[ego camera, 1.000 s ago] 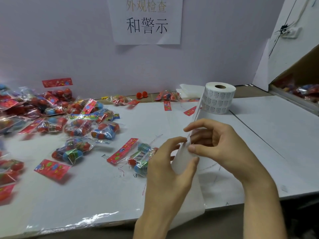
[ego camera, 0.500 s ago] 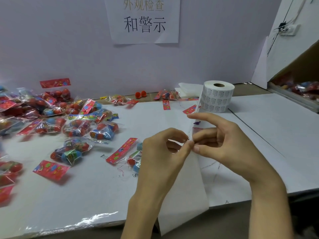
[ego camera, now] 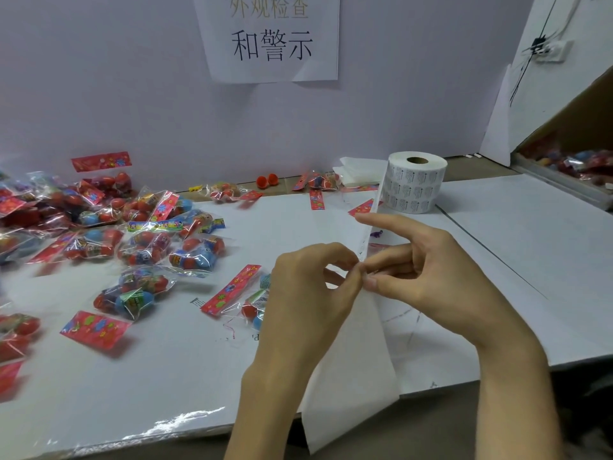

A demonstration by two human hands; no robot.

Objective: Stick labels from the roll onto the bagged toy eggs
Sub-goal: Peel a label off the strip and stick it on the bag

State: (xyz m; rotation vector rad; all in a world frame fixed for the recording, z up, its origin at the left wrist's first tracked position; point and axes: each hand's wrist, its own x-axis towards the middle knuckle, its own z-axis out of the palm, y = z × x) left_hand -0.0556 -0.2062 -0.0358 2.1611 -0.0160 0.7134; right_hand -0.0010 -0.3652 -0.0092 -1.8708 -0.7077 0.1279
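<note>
1. Two hands meet at frame centre: our left hand (ego camera: 308, 293) and right hand (ego camera: 428, 277) both pinch the paper strip (ego camera: 351, 376); a peeled label may curl and stick to itself, we judge.
2. Tugging could topple the roll (ego camera: 414, 184), upper right.
3. Bagged toy eggs (ego camera: 195, 255) lie left on the white table (ego camera: 166, 376); a paper sign (ego camera: 270, 38) hangs above.

Table (ego camera: 166, 376) bears bagged toy eggs (ego camera: 195, 254) — label roll (ego camera: 414, 187).

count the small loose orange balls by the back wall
2. The left orange ball and the right orange ball lie side by side by the pale wall. More may hide under the bagged toy eggs.
</note>
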